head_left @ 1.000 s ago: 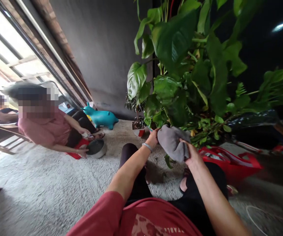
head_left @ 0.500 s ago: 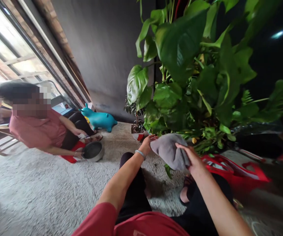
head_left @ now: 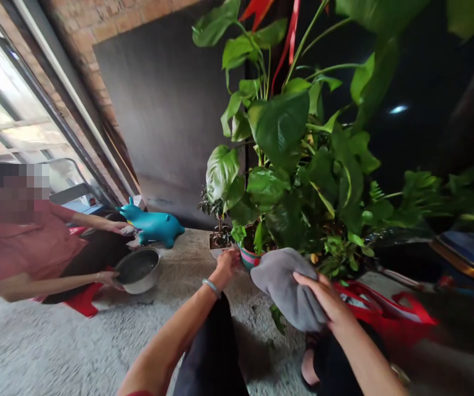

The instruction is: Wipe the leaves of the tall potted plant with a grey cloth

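My right hand (head_left: pixel 323 297) grips a grey cloth (head_left: pixel 288 289), thumb and fingers at its right side; the cloth bulges and hangs over my right knee area. My left hand (head_left: pixel 226 263), with a pale bangle at the wrist, reaches forward apart from the cloth. Its fingers are curled together near a small square pot (head_left: pixel 216 252) and a striped round pot (head_left: pixel 248 258); what they hold, if anything, is hidden. Large-leaved green plants (head_left: pixel 280 129) rise just beyond both hands.
To the left a seated person (head_left: pixel 26 250) in a pink shirt steadies a metal basin (head_left: pixel 143 280). A blue animal toy (head_left: pixel 156 224) stands by the dark wall panel (head_left: pixel 171 121). A red bag (head_left: pixel 389 308) lies on the right.
My left hand has come off the cloth and moved left, beside the pots. The cloth stays in my right hand, lower in view. The seated person's upper hand has lifted from near the basin.
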`<move>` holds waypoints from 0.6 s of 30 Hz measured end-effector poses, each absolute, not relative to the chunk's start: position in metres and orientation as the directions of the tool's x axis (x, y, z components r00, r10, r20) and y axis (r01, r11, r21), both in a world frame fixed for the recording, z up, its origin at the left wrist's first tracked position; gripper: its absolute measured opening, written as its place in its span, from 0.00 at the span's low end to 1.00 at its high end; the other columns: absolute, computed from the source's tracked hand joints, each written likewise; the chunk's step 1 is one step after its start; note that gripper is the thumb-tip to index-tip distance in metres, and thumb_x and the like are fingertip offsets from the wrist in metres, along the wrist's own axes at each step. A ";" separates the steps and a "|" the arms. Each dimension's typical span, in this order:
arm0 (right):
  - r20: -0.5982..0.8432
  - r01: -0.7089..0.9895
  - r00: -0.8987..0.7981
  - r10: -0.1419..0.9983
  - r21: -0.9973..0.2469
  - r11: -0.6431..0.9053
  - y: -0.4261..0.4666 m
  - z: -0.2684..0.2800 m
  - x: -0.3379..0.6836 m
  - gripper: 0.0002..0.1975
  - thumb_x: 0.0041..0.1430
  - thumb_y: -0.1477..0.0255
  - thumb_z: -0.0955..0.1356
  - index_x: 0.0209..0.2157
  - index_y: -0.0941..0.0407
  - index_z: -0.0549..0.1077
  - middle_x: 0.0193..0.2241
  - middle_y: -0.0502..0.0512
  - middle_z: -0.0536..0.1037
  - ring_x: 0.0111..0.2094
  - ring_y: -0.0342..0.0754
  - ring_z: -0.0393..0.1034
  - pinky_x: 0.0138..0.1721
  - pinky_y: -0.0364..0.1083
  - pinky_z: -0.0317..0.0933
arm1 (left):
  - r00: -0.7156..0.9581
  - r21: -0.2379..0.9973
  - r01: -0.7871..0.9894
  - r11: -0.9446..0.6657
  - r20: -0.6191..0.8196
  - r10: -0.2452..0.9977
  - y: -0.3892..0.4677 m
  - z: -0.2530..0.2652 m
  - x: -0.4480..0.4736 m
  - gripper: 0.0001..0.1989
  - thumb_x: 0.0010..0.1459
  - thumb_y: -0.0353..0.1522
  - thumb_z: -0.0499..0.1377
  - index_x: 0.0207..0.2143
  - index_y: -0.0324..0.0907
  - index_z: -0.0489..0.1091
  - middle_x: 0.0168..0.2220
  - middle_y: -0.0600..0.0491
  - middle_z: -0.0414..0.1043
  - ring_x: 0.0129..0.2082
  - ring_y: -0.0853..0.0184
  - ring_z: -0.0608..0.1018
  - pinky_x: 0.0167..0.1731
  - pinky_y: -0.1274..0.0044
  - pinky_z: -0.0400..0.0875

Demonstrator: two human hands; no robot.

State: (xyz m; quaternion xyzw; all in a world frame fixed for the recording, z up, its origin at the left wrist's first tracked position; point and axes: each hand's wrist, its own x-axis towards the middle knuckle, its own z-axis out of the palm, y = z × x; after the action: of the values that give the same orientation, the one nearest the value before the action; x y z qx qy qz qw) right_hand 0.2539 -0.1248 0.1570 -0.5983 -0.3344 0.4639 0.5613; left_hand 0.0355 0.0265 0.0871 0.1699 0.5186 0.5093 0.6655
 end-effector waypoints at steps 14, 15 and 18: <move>0.397 0.555 0.321 0.860 -0.814 0.169 -0.100 0.225 0.265 0.13 0.42 0.67 0.76 0.34 0.45 0.81 0.31 0.56 0.84 0.37 0.64 0.79 0.49 0.62 0.71 | -0.051 0.888 -0.440 0.138 -0.178 0.983 0.069 0.207 0.130 0.09 0.53 0.25 0.69 0.30 0.41 0.70 0.25 0.57 0.72 0.25 0.70 0.74 0.36 0.75 0.74; 0.408 0.563 0.334 0.850 -0.809 0.167 -0.110 0.227 0.272 0.14 0.43 0.65 0.75 0.36 0.45 0.81 0.32 0.56 0.84 0.37 0.64 0.78 0.48 0.62 0.71 | -0.041 0.886 -0.445 0.133 -0.169 0.985 0.069 0.203 0.131 0.09 0.53 0.25 0.68 0.30 0.41 0.70 0.25 0.57 0.73 0.25 0.70 0.74 0.37 0.75 0.75; 0.530 0.637 0.390 0.753 -0.746 0.194 -0.119 0.255 0.289 0.23 0.50 0.60 0.72 0.48 0.49 0.80 0.42 0.59 0.85 0.44 0.64 0.79 0.52 0.62 0.70 | -0.032 0.886 -0.439 0.146 -0.177 0.984 0.067 0.197 0.130 0.09 0.54 0.25 0.69 0.30 0.42 0.70 0.25 0.57 0.73 0.25 0.70 0.75 0.37 0.75 0.77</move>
State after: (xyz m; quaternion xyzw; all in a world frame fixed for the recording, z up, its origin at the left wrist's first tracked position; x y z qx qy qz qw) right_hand 0.2894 -0.1185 0.2554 -0.6325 -0.5495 0.0533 0.5433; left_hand 0.1303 0.0667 0.1972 0.3143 0.4330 0.5730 0.6208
